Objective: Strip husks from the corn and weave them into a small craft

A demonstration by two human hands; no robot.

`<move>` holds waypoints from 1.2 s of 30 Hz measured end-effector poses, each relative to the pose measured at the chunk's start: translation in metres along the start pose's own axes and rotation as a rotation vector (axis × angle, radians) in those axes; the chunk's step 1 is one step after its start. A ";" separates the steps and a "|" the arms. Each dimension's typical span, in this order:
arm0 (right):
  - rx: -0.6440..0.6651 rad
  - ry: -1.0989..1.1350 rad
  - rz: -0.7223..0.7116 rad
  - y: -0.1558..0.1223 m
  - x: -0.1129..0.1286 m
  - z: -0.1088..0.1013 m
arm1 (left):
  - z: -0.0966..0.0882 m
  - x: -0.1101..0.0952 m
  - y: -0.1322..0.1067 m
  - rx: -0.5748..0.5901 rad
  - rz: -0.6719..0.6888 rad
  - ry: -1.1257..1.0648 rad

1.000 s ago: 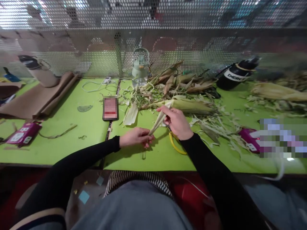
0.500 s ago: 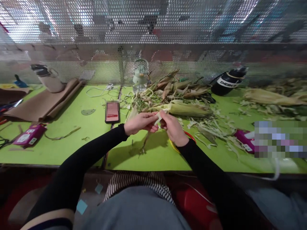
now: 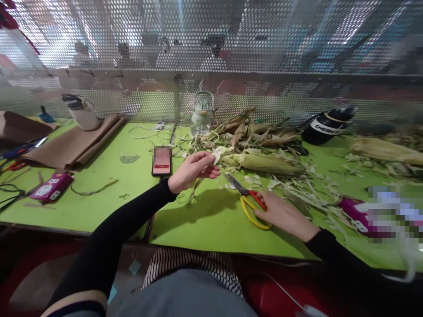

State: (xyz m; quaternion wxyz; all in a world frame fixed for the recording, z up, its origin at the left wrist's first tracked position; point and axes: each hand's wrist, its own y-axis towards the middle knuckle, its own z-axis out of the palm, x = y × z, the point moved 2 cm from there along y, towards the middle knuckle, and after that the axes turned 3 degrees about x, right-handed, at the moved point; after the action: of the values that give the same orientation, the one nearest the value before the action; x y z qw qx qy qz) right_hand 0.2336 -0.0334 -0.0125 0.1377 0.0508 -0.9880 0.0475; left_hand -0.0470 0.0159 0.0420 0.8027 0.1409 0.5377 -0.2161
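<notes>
Between the thumb and fingers of my left hand (image 3: pixel 194 169) is a pale piece of corn husk (image 3: pixel 218 155), held above the green table. My right hand (image 3: pixel 280 211) is at a pair of scissors (image 3: pixel 246 193) with one red and one yellow handle. Its fingers and thumb close on the red handle, while the blades point up and left over the table. Just beyond both hands lies a large leafy corn husk (image 3: pixel 271 163), with a heap of dry husks (image 3: pixel 254 132) behind it.
A phone (image 3: pixel 161 160) stands left of my left hand. At the back are a green bottle (image 3: pixel 202 112), a black bottle (image 3: pixel 327 125) and a white bottle (image 3: pixel 82 114) on brown paper (image 3: pixel 72 143). Purple packs (image 3: pixel 53 187) lie on both sides. A perforated metal screen (image 3: pixel 158 44) bounds the table.
My right hand has left the husk piece, moved right and down, and taken hold of the scissors. My left hand still holds the husk piece. The view has shifted slightly.
</notes>
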 end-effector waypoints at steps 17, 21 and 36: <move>0.256 0.521 -0.159 -0.023 0.047 -0.021 | -0.008 0.002 0.005 -0.155 0.156 0.098; 0.242 0.510 -0.223 -0.015 0.058 -0.020 | -0.004 0.005 0.003 -0.150 0.160 0.143; 0.133 0.391 -0.211 -0.013 0.071 -0.026 | 0.003 0.022 0.002 -0.079 0.148 0.202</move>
State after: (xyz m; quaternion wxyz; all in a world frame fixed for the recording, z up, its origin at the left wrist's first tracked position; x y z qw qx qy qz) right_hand 0.1745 -0.0497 0.0328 0.3271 0.1526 -0.9264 0.1069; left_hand -0.0361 0.0119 0.0227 0.7633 0.1696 0.6118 -0.1195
